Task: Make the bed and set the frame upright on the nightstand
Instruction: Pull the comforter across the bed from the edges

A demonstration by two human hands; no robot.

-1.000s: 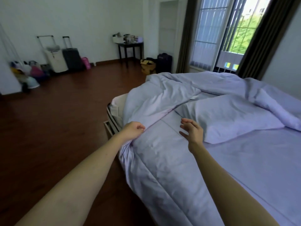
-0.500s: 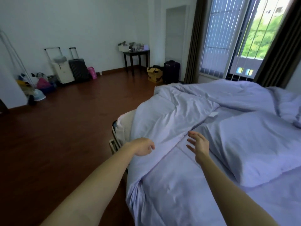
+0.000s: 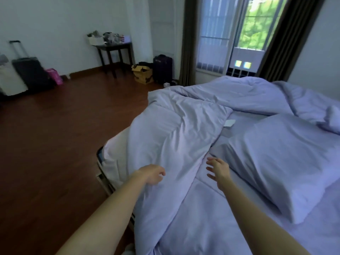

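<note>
A bed with lilac bedding fills the right half of the head view. Its rumpled duvet (image 3: 174,133) lies folded back across the far side, and one fold hangs over the bare mattress corner (image 3: 115,153). A lilac pillow (image 3: 276,159) lies on the fitted sheet (image 3: 202,218) to the right. My left hand (image 3: 152,174) is curled over the near edge of the duvet fold, and its fingertips are hidden. My right hand (image 3: 219,172) hovers with fingers spread over the gap between duvet and pillow. No picture frame or nightstand is in view.
Dark wooden floor (image 3: 55,144) stretches to the left of the bed. Suitcases (image 3: 31,72) stand by the far wall, beside a dark side table (image 3: 115,48) with clutter on it. A cardboard box (image 3: 142,73) and a black case (image 3: 162,69) sit near the curtained window (image 3: 239,34).
My left hand has let go of the sheet corner, and both hands have moved forward to the duvet fold. My view has swung toward the foot of the bed.
</note>
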